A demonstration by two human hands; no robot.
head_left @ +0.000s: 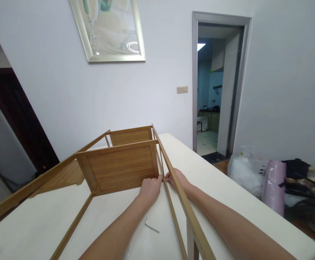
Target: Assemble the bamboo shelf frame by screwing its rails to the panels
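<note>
Wooden frame (191, 213): One lay on the worktop (206, 177), two panels (122, 168) upright within it.
Hands: Two; left hand (149, 189) and right hand (181, 178) flanked a rail (174, 216), apparently to steady it.
Grip: Fingers (159, 178) bunched; anything pinched could not be told.
Hex key (152, 228): One, seemingly placed within reach.

Framed picture (114, 29) on wall (160, 97), beige switch (182, 89), grey-framed doorway (195, 83), pinkish-purple roll (274, 189)
</note>
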